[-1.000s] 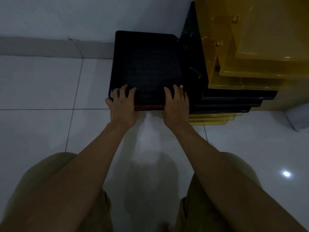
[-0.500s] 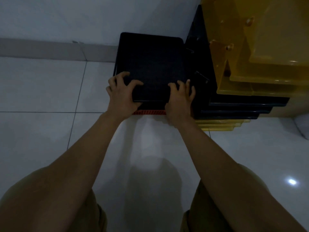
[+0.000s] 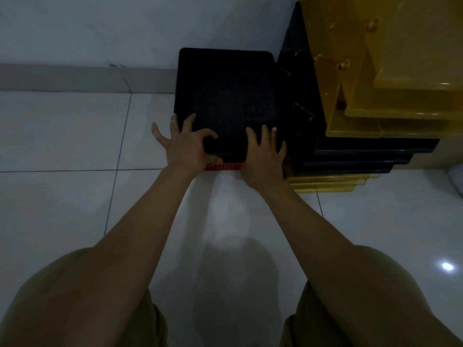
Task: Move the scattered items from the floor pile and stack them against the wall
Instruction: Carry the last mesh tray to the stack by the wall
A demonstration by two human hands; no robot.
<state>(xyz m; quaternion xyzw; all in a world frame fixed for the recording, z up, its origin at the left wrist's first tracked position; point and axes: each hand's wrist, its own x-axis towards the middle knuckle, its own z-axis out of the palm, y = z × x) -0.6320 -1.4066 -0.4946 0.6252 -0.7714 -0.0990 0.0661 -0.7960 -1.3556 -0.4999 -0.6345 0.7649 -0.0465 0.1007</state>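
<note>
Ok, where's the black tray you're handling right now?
In the head view, the black tray lies centre frame against the wall, under both hands, left of the stack of yellow and black trays.

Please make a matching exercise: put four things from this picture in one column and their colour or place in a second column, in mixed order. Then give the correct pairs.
Things:
1. top tray
2. ribbed edge under the top tray
3. left hand
4. stack on the right

Descriptions:
A. yellow, see-through
B. black, against the wall
C. red-orange
D. fingers spread on the near left corner of the tray

Pairs: 1-B, 2-C, 3-D, 4-A
</note>
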